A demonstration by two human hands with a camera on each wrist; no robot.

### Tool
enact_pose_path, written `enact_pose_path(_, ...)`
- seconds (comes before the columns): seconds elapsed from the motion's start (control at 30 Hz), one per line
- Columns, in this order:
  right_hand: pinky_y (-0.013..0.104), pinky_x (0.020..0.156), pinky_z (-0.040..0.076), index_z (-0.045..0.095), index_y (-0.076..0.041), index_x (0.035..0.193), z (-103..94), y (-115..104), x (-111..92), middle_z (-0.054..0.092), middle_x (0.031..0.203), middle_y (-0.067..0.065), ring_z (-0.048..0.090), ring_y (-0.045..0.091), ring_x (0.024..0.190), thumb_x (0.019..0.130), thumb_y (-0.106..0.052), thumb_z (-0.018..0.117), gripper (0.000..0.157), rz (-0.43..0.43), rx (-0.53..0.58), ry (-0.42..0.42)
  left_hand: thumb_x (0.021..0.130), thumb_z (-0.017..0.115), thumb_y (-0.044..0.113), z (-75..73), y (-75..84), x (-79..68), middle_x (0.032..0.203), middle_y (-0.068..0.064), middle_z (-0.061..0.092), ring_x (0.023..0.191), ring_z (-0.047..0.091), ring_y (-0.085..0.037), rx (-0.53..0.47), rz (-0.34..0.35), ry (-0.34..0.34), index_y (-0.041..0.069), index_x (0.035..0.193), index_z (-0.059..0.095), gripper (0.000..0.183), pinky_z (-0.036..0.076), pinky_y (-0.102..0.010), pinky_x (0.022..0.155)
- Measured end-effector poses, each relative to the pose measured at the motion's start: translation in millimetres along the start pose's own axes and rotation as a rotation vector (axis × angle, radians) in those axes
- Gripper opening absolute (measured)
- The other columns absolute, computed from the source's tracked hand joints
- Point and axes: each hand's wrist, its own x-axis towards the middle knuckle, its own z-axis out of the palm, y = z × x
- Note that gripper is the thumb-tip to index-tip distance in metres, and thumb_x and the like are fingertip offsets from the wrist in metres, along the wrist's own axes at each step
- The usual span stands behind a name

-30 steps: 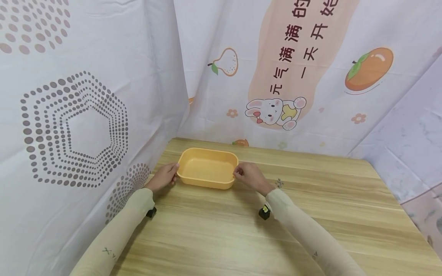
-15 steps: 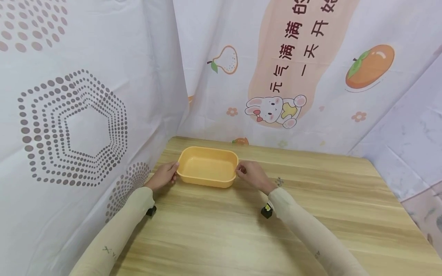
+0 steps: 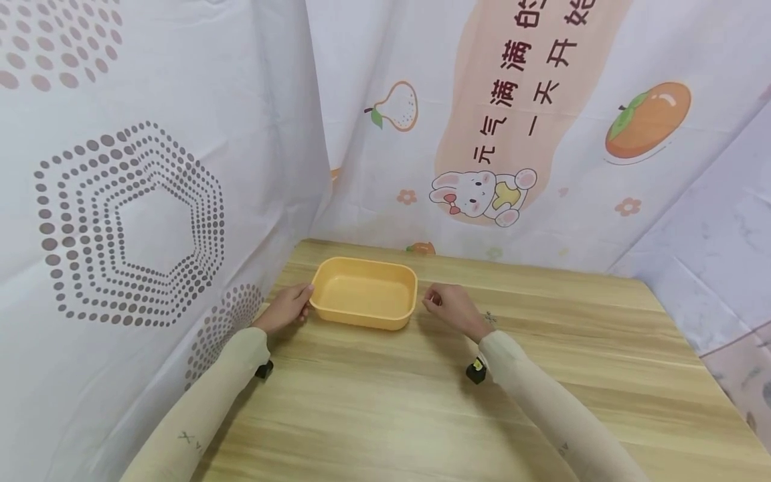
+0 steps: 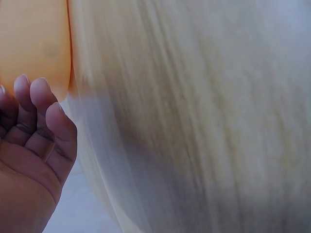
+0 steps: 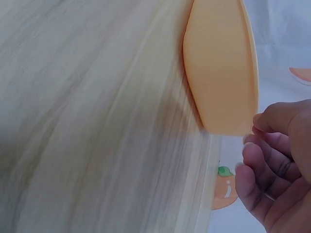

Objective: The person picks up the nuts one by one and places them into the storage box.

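A shallow yellow-orange plastic tray [image 3: 361, 320] with rounded corners sits on the wooden table toward the back left, nothing inside it. My left hand [image 3: 286, 308] holds its left end, thumb at the rim and fingers against the outer wall. In the left wrist view, the fingertips of that hand [image 4: 34, 145] are by the tray's wall [image 4: 34, 43]. A small gap to the right of the tray separates it from my right hand [image 3: 453, 309], whose fingers are loosely curled with nothing between them. The right wrist view shows this hand [image 5: 282, 165] beside the tray's end [image 5: 221, 68].
Behind my right wrist lies a small cluster of dark, thin bits [image 3: 490, 317], too small to identify. A patterned white curtain [image 3: 162, 227] borders the table [image 3: 373, 408] on the left. Another printed curtain [image 3: 385, 167] hangs along the back edge.
My right hand has let go of the tray's right end and shifted slightly right. My left hand keeps its hold, and the tray stays about where it was.
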Motion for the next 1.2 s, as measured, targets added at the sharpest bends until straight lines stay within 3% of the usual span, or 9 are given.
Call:
enact_pose_path(0.7, 0.028, 0.061, 0.046, 0.067, -0.014, 0.083, -11.7, 36, -19, 0.061, 0.072, -0.006, 0.054, 0.009, 0.066, 0.087, -0.018, 0.066, 0.006, 0.039, -0.021, 0.042, 0.104, 0.035, 0.038, 0.1, -3.0, 1.1, 0.074, -0.012, 0.056, 0.06, 0.054, -0.02, 0.002, 0.018, -0.003, 0.004, 0.091, 0.054, 0.042, 0.05, -0.03, 0.051)
enact_pose_path(1.2, 0.031, 0.06, 0.048, 0.068, -0.01, 0.084, -30.8, 71, -50, 0.064, 0.074, -0.002, 0.057, 0.013, 0.068, 0.087, -0.014, 0.066, 0.005, 0.085, -0.039, 0.064, 0.104, 0.035, 0.04, 0.4, -1.8, 0.2, 0.077, -0.013, 0.057, 0.063, 0.055, -0.021, 0.012, 0.004, 0.003, 0.004, 0.092, 0.054, 0.043, 0.051, -0.03, 0.055)
